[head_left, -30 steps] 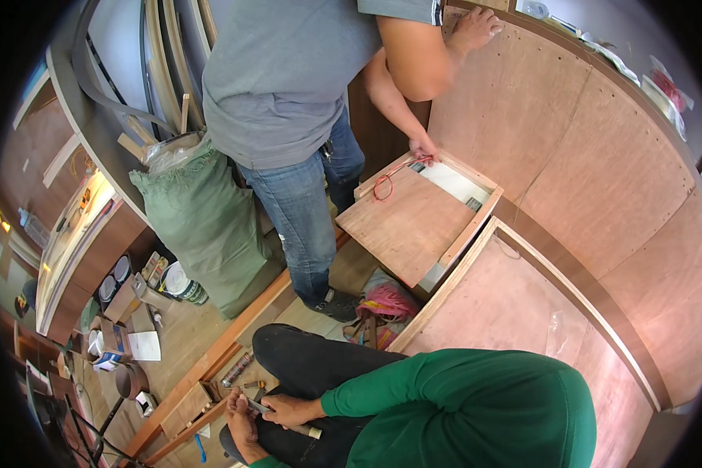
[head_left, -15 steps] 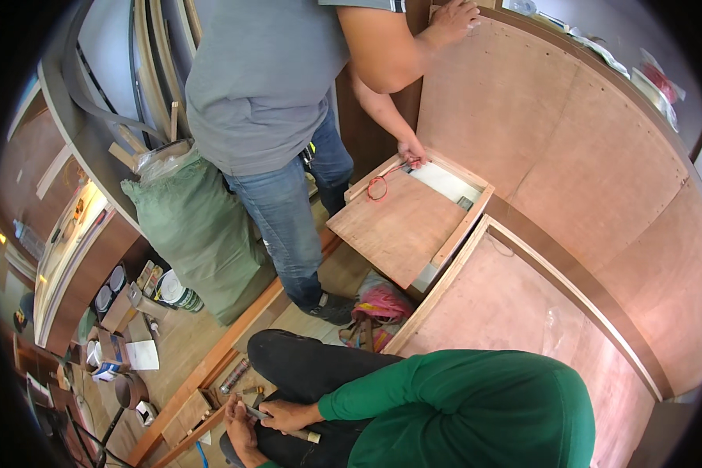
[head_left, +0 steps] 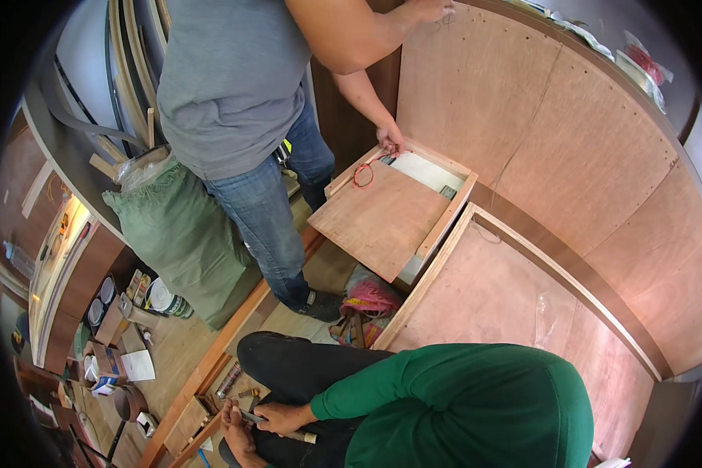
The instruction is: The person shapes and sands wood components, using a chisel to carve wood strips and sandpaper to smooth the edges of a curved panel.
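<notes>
Low in the head view, my right hand [head_left: 282, 419] is closed around a chisel-like tool [head_left: 310, 437], its pale wooden handle end sticking out on the right. A grey metal part shows between my two hands. The fingers of my left hand [head_left: 237, 434] are bent at that metal end; what else they may pinch is too small to make out. Both hands are over my dark-trousered lap. Just beyond them lie a cylindrical canister [head_left: 228, 380] and a small yellow-handled tool [head_left: 249, 393].
A co-worker in a grey shirt [head_left: 234, 93] stands ahead, one hand at red wire [head_left: 363, 175] on a wooden box [head_left: 390, 210]. A pink bag [head_left: 369, 300], a green sack [head_left: 183, 234] and wooden beams [head_left: 222, 351] surround me. A framed plywood panel [head_left: 476, 296] lies right.
The whole view has shifted slightly, so the surroundings appear further left. My hands keep nearly the same hold on the tool. The co-worker's hand stays at the red wire.
</notes>
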Motion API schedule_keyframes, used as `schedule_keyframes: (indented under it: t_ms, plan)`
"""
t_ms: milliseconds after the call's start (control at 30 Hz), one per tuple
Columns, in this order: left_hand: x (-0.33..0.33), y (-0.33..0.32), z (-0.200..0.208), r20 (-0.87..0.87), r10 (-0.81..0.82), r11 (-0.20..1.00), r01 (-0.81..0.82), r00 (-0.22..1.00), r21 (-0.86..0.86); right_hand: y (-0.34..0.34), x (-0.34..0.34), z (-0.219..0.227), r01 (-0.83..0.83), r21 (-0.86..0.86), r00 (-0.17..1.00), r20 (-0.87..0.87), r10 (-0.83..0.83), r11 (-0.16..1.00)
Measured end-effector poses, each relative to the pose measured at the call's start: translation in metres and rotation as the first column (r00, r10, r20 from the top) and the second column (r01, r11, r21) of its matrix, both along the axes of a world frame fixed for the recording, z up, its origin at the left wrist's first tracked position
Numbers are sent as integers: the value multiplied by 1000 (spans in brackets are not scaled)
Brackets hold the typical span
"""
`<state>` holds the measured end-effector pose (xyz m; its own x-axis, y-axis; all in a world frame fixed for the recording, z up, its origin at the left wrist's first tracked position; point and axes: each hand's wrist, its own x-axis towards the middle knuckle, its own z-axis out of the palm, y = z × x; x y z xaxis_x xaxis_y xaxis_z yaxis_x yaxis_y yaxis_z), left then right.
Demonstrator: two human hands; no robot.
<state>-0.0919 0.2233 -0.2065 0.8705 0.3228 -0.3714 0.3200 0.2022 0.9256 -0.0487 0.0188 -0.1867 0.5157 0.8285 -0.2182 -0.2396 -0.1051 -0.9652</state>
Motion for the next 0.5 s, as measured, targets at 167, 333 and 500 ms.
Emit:
schedule_keyframes:
  t_ms: [167, 333, 500]
  plan:
    - [-1, -3, 9, -24, 2, 1000, -2, 1000, 24, 2, -2, 2, 37, 0, 999, 36, -37, 999]
    - [-1, -8, 14, 10, -3, 1000, 3, 1000, 2, 7, -3, -7, 60, 7, 997, 38, -60, 998]
    - [-1, -11, 18, 28, -25, 1000, 26, 999, -10, 8, -4, -7, 65, 3, 996, 53, -65, 998]
